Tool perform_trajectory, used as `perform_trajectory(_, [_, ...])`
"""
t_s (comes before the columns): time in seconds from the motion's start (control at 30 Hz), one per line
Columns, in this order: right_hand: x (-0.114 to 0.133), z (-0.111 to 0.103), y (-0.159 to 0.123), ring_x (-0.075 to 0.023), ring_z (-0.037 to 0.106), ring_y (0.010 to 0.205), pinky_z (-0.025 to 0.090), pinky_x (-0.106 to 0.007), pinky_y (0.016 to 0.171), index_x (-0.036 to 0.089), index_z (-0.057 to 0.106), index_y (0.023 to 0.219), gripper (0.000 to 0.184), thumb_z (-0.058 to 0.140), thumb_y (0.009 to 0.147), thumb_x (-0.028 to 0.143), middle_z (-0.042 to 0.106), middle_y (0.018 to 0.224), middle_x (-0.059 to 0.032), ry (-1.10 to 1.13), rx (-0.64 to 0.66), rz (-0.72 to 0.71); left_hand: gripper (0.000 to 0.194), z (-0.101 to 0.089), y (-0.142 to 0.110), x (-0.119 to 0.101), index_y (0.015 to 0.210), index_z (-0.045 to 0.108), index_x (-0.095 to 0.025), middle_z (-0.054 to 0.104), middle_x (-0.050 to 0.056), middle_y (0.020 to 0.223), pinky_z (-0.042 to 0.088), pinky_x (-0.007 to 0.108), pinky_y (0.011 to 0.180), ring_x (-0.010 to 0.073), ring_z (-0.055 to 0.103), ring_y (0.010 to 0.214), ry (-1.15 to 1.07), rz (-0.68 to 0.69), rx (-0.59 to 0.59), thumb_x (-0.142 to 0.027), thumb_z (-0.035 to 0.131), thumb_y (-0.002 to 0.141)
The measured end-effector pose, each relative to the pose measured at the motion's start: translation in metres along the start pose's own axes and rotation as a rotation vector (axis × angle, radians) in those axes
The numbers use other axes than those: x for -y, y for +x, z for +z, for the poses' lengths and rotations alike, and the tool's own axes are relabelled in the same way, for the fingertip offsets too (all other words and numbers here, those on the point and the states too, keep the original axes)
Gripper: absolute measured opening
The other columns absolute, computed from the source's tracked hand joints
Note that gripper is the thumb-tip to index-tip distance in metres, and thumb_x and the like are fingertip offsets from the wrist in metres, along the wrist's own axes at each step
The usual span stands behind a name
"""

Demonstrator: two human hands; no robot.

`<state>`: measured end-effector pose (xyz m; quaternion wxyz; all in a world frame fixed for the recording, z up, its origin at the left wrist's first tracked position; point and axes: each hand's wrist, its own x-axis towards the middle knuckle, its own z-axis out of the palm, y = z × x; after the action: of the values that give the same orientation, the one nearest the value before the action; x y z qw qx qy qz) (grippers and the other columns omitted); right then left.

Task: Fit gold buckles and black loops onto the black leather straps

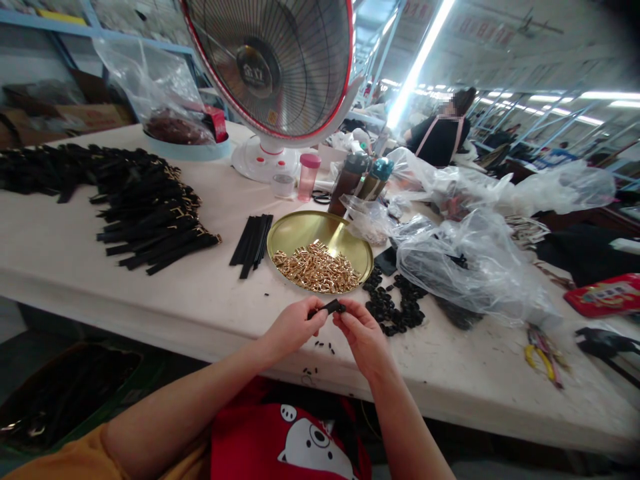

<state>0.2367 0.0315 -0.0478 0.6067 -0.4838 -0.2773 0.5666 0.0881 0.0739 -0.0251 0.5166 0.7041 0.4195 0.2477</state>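
Note:
Both hands meet over the front of the table, just below a round gold tray [320, 223]. My left hand [295, 325] is closed around a black strap [330, 307]. At the strap's right end, my right hand [363, 333] pinches with thumb and fingers on a small dark part I cannot make out clearly. In the tray lies a heap of small gold metal pieces [320, 267]. To its right are many small black round pieces [397, 307]. Several flat black strips [250, 243] lie left of the tray. Black straps with gold fittings [150, 213] are piled farther left.
A large fan [273, 73] stands behind the tray, beside a pink-lidded cup [309, 177] and dark bottles [347, 183]. Clear plastic bags [465, 260] spread over the right side. Yellow-handled pliers [543, 357] lie at the front right. A person [443, 133] is in the background.

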Motion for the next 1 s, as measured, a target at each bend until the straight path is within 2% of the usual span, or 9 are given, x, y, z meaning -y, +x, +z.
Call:
perform_trajectory(0.17, [-0.006,0.005,0.001,-0.0147,0.06,0.085,0.045,-0.034,0.086,0.02,0.063,0.077,0.013,0.066,0.068,0.03,0.065,0.087,-0.0009,0.053,-0.041,-0.074,0.021,0.003,-0.002,0.003,0.076,0.051,-0.017,0.048,-0.005,0.053,0.031,0.018,0.044,0.0082,0.043,0.046,-0.04,-0.019,-0.013,-0.035,0.042,0.081])
perform_trajectory(0.33, [-0.011,0.009,0.002,-0.0139,0.06,0.088,0.043,-0.035,0.09,0.022,0.061,0.087,0.019,0.067,0.068,0.026,0.065,0.095,-0.0007,0.114,-0.07,-0.113,0.022,0.01,0.002,0.012,0.08,0.047,-0.018,0.046,-0.007,0.05,0.029,0.017,0.038,0.0074,0.038,0.038,-0.211,-0.12,0.035,-0.039,0.041,0.08])
perform_trajectory(0.43, [-0.012,0.009,0.0,-0.0157,0.059,0.092,0.042,-0.038,0.092,0.023,0.062,0.092,0.021,0.063,0.072,0.028,0.064,0.1,-0.0015,0.046,-0.04,-0.15,0.023,0.011,0.002,0.013,0.079,0.045,-0.019,0.045,-0.007,0.049,0.028,0.018,0.037,0.0076,0.037,0.037,-0.214,-0.154,0.05,-0.041,0.04,0.081])
perform_trajectory(0.5, [-0.013,0.006,-0.002,-0.0172,0.057,0.095,0.041,-0.04,0.092,0.023,0.062,0.095,0.022,0.06,0.075,0.029,0.064,0.102,-0.0023,-0.086,-0.028,-0.201,0.022,0.01,0.0,0.011,0.076,0.047,-0.018,0.046,-0.006,0.051,0.029,0.019,0.041,0.0083,0.04,0.041,-0.091,-0.105,0.036,-0.039,0.039,0.082])
perform_trajectory(0.6, [-0.015,0.001,-0.003,-0.0189,0.056,0.096,0.039,-0.042,0.094,0.023,0.063,0.098,0.023,0.057,0.077,0.029,0.064,0.102,-0.0032,-0.346,-0.052,-0.289,0.021,0.006,-0.003,0.007,0.072,0.051,-0.019,0.05,-0.003,0.055,0.026,0.021,0.047,0.0106,0.045,0.049,0.246,0.031,-0.023,-0.034,0.041,0.082])
perform_trajectory(0.7, [-0.016,-0.002,-0.003,-0.0193,0.057,0.094,0.041,-0.04,0.09,0.022,0.064,0.098,0.023,0.056,0.078,0.03,0.065,0.098,-0.0039,-0.434,-0.067,-0.301,0.021,0.004,-0.003,0.006,0.076,0.055,-0.02,0.054,-0.001,0.059,0.024,0.023,0.049,0.0129,0.048,0.053,0.479,0.1,-0.02,-0.032,0.04,0.083])
perform_trajectory(0.83, [-0.016,-0.001,-0.002,-0.017,0.059,0.086,0.046,-0.037,0.083,0.021,0.065,0.093,0.021,0.055,0.078,0.033,0.066,0.093,-0.0034,-0.214,-0.038,-0.175,0.022,0.005,0.0,0.007,0.081,0.058,-0.02,0.06,-0.001,0.067,0.031,0.022,0.053,0.0134,0.053,0.06,0.48,0.134,0.048,-0.03,0.038,0.085])
perform_trajectory(1.0, [-0.017,0.006,0.002,-0.0161,0.061,0.088,0.045,-0.037,0.087,0.023,0.064,0.09,0.018,0.061,0.074,0.03,0.067,0.094,-0.0023,0.136,-0.056,-0.054,0.026,0.009,-0.002,0.009,0.096,0.059,-0.021,0.065,0.002,0.084,0.04,0.023,0.064,0.0151,0.059,0.073,0.474,0.144,0.017,-0.03,0.036,0.086])
